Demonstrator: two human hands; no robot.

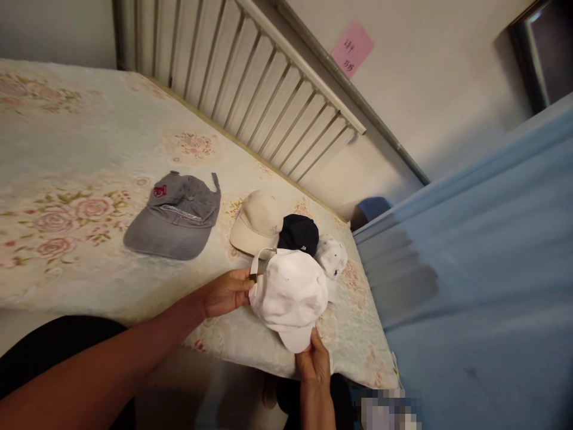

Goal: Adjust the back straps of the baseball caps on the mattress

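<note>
A white baseball cap [290,292] is held up over the near edge of the bed, its brim pointing down toward me. My left hand [230,291] pinches the cap's back strap by the buckle. At the brim's tip, my right hand [314,358] has a grip on its edge. Just beyond it lie a beige cap [257,221], a black cap [299,232] and another white cap [332,255], close together; the held cap partly hides them. Farther left, a grey cap [181,215] with a red emblem rests alone, its brim toward me.
The floral-covered bed [102,149] spans the left and middle. Behind it runs a slatted metal rail [250,77] along the wall, where a pink paper [353,49] with writing is stuck. A blue curtain [470,269] hangs along the right side.
</note>
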